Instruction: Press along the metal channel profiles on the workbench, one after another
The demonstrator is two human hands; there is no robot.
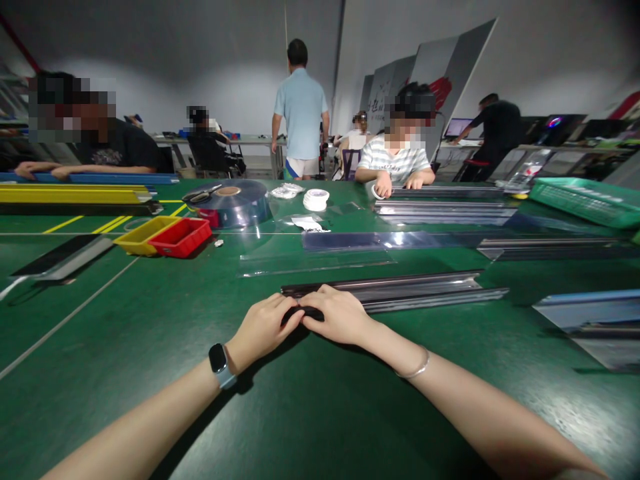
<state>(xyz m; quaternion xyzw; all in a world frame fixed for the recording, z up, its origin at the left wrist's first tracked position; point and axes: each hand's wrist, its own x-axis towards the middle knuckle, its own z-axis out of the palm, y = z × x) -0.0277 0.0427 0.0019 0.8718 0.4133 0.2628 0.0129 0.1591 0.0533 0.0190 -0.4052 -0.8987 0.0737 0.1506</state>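
Observation:
A long black channel-shaped profile (415, 291) lies across the green table in front of me, its left end under my hands. My left hand (265, 327) is closed around that end, thumb towards me and fingers over the far side. Right beside it, my right hand (335, 313) grips the same profile, with the fingers bent over its top and the thumb on the near edge. The two hands nearly touch. What lies under the fingertips is hidden.
Clear plastic strips (350, 241) lie beyond the profile. Farther back are a red bin (183, 238), a yellow bin (137, 245), a film roll (235, 203) and white tape rolls (316, 199). More profiles (590, 310) lie right. Co-workers sit across the table.

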